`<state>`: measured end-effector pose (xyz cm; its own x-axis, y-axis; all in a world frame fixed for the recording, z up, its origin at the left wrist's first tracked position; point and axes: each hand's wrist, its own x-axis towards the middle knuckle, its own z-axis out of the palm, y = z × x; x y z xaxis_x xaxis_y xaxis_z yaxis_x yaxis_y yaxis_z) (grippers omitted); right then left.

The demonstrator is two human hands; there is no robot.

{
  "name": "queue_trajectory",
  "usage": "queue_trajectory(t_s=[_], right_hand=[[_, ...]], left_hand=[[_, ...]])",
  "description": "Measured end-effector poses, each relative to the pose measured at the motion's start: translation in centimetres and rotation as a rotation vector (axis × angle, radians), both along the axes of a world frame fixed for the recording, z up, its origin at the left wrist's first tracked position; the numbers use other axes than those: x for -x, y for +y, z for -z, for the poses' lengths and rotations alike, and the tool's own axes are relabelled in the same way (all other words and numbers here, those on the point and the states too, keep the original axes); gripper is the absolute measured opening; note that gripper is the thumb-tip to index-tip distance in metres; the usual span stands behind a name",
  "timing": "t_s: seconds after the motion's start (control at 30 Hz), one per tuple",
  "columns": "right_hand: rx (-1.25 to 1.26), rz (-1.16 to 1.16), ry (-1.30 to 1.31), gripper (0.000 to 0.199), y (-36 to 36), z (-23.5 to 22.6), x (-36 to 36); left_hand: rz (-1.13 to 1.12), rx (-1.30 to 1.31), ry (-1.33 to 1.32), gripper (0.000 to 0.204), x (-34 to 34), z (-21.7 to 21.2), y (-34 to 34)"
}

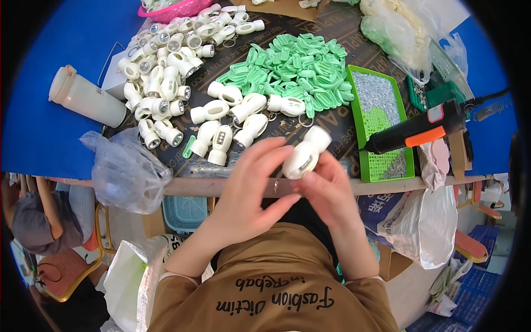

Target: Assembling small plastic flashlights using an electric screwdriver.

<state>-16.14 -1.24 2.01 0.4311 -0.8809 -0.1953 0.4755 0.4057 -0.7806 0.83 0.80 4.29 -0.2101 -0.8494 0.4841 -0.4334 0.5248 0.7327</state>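
Observation:
A small white keyring flashlight (311, 145) is pinched between the thumb and fingers of my right hand (331, 191), above the table's front edge. A keyring hangs at its lower left. My left hand (250, 185) is beside it, thumb and fingers spread apart, fingertips close to the flashlight's left side; whether they touch it is unclear. Just beyond my hands lie several loose white flashlights (221, 145), one showing an open slot in its body. Behind them is a heap of light-green plastic covers (290, 66). One green cover (189, 147) lies apart beside the loose flashlights.
A large pile of white flashlights (166, 72) covers the back left, near a white bottle (88, 97) and a clear plastic bag (130, 166). To the right, a black electric screwdriver (412, 128) with an orange lever rests across a green tray (352, 99) of small metal screws.

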Motion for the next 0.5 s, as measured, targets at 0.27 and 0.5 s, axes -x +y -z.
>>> queue_trajectory(t_s=[0.27, 0.5], right_hand=[[0.502, 0.051, 0.728, 0.022, 0.5, 0.2, 1.0], [1.119, 0.341, 1.329, 0.024, -2.9, 1.1, 1.8]], left_hand=[[-0.046, -0.253, 0.132, 0.041, -0.1, 2.2, -0.7], [-0.014, -0.246, -0.179, 0.029, -1.2, 2.8, -1.5]])
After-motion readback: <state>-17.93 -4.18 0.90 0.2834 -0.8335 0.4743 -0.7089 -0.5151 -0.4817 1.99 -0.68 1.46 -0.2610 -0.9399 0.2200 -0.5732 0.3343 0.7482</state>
